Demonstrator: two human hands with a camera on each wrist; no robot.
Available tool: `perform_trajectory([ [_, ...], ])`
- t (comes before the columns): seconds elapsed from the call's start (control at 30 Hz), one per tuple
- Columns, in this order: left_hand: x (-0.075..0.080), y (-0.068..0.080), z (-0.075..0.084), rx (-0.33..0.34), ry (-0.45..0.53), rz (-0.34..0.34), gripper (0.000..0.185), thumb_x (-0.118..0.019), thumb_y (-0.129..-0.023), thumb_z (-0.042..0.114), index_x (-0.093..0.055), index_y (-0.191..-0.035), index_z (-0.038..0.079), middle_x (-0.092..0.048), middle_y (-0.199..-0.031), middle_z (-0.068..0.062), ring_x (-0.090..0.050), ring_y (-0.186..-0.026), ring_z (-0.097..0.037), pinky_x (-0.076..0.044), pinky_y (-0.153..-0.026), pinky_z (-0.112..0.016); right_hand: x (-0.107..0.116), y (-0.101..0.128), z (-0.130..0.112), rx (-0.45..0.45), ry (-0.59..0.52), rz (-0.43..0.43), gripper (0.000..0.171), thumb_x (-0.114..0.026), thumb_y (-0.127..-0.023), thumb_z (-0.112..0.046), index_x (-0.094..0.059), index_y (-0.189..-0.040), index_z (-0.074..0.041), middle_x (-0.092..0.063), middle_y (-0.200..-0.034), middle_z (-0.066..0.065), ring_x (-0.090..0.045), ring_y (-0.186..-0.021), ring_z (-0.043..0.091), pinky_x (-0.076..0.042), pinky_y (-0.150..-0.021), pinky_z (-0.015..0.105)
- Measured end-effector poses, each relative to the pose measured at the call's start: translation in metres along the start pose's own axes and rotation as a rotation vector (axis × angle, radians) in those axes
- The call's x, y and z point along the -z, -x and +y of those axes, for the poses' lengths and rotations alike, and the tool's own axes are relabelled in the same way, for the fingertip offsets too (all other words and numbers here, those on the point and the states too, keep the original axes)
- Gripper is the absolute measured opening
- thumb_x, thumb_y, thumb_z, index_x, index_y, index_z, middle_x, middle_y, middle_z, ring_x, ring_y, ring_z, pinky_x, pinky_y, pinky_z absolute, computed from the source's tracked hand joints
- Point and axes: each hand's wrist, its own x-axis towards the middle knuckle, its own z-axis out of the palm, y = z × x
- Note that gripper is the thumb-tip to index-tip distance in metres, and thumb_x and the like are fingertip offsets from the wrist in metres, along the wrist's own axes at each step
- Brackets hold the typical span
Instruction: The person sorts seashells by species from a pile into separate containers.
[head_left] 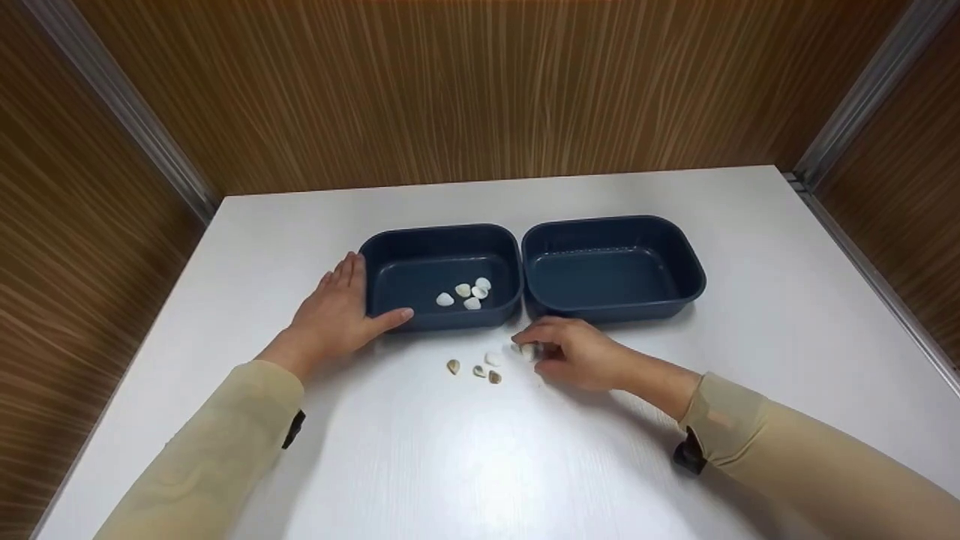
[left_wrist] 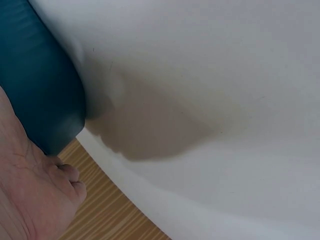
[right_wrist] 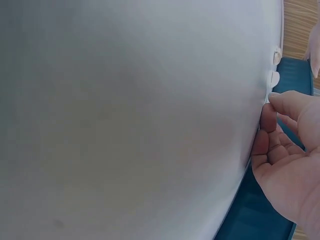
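Your right hand [head_left: 574,358] pinches one shell [head_left: 527,351]; your left hand [head_left: 339,309], fingers flat, braces the left tray [head_left: 439,319]. A loose pinch risks dropping it.

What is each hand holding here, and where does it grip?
The right hand pinches a small white shell at its edges between the fingertips. The left hand holds nothing; it rests flat against the left tray.

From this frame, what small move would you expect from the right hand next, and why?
Probably a short lift of the right hand toward the left tray. Its fingertips are curled round a pale shell on the table, four like shells already lie in that tray, and the left hand rests against its outer wall. The right tray holds nothing.
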Motion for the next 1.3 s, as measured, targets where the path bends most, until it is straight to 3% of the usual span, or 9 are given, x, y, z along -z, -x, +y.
perform_trajectory([
  [0.37, 0.001, 0.0, 0.001, -0.001, -0.009, 0.004, 0.138, -0.035, -0.087, 0.097, 0.002, -0.164, -0.011, 0.0, -0.174, -0.03, -0.004, -0.162, -0.041, -0.006, -0.131, -0.053, 0.0, 0.006, 0.001, -0.007, -0.028, -0.005, 0.034, -0.074, -0.088, 0.006, -0.077, -0.12, -0.004, -0.073, -0.104, 0.006, -0.062, -0.089, 0.023, -0.054, -0.079, 0.036],
  [0.73, 0.003, 0.002, 0.005, 0.007, -0.001, 0.005, 0.136, -0.037, -0.088, 0.095, 0.002, -0.164, -0.011, 0.0, -0.174, -0.03, -0.004, -0.162, -0.042, -0.005, -0.131, -0.053, 0.003, 0.016, 0.002, -0.014, -0.043, -0.027, 0.031, -0.079, -0.09, 0.001, -0.078, -0.12, -0.007, -0.073, -0.109, 0.005, -0.063, -0.092, 0.022, -0.053, -0.082, 0.033],
  [1.3, 0.001, 0.001, 0.003, -0.003, -0.013, 0.012, 0.136, -0.036, -0.088, 0.095, 0.001, -0.164, -0.012, -0.001, -0.173, -0.031, -0.005, -0.162, -0.043, -0.006, -0.13, -0.054, 0.004, 0.02, 0.001, -0.039, -0.025, -0.041, 0.027, -0.077, -0.092, 0.0, -0.08, -0.117, -0.01, -0.07, -0.103, 0.004, -0.062, -0.088, 0.018, -0.055, -0.079, 0.031],
])
